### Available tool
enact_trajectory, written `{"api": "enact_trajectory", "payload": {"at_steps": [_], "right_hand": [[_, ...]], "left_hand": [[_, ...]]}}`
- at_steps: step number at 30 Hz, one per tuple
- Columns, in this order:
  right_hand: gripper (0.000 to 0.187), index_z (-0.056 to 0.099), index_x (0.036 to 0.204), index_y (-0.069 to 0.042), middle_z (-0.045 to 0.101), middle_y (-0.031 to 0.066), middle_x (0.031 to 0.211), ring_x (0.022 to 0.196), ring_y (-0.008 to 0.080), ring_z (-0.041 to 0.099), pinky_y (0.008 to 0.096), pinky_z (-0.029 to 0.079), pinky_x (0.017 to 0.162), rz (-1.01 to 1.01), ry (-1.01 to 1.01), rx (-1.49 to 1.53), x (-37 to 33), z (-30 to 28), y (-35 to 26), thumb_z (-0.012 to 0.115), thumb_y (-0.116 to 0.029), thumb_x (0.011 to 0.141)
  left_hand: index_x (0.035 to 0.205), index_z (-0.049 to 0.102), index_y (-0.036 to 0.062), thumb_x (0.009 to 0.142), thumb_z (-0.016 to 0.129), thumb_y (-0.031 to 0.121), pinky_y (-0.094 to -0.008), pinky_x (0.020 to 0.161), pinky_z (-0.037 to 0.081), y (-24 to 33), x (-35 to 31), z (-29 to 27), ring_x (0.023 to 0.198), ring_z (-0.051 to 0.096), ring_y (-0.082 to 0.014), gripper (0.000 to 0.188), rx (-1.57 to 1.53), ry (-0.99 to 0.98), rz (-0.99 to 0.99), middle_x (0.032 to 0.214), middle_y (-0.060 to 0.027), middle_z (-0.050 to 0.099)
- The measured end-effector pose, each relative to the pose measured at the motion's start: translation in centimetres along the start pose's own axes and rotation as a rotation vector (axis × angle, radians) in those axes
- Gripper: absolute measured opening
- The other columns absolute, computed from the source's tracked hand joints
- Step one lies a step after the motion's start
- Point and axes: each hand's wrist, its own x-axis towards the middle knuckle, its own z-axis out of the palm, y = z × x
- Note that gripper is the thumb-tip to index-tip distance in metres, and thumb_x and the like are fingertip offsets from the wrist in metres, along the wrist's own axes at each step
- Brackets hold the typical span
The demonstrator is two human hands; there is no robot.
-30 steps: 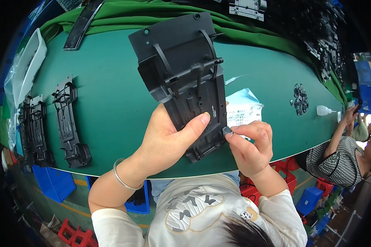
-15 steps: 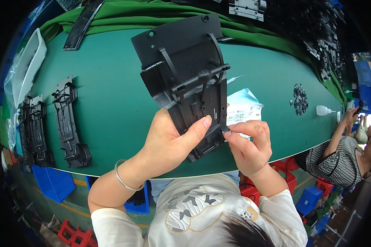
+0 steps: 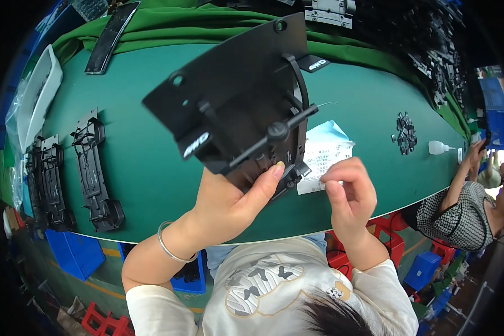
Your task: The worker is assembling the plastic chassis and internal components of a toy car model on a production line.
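Observation:
My left hand [image 3: 229, 204] grips a black plastic toy-car chassis [image 3: 241, 78] by its near part, thumb on top. The chassis is tilted, its broad flat plate raised toward the far side. It has a round crossbar, curved struts and two small side tabs with white lettering. A small black piece [image 3: 303, 169] with white marking sits on its near right edge, beyond my left thumb. My right hand [image 3: 351, 193] is apart from the chassis, to its right; its fingers are loosely curled with the thumb and forefinger slightly apart, and I see nothing between them.
Finished-looking black chassis [image 3: 92, 173] lie at the left of the green table. A printed paper [image 3: 322, 159] lies behind my right hand. At the right are small black pieces [image 3: 404, 134] and a white squeeze bottle [image 3: 439, 148]. Another person [image 3: 456, 215] works at the far right.
My right hand has let go of the small piece at the chassis edge and drawn back to the right. The chassis has tipped up, its broad plate now nearer to view.

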Motion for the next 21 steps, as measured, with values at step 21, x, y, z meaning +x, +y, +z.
{"api": "enact_trajectory", "payload": {"at_steps": [21], "right_hand": [[0.013,0.052,0.071,0.000,0.052,0.0007,0.059,0.055,0.0061,0.048,0.0195,0.038,0.048,0.527,-0.176,0.392,0.7,0.9,-1.4,0.049,-0.010,0.080]], "left_hand": [[0.103,0.045,-0.0068,0.077,0.046,-0.001,-0.0344,0.082,0.040,1.6,-0.9,-0.5,0.091,0.053,-0.0248,0.026,0.417,-0.137,0.137,0.099,-0.0179,0.054]]}}
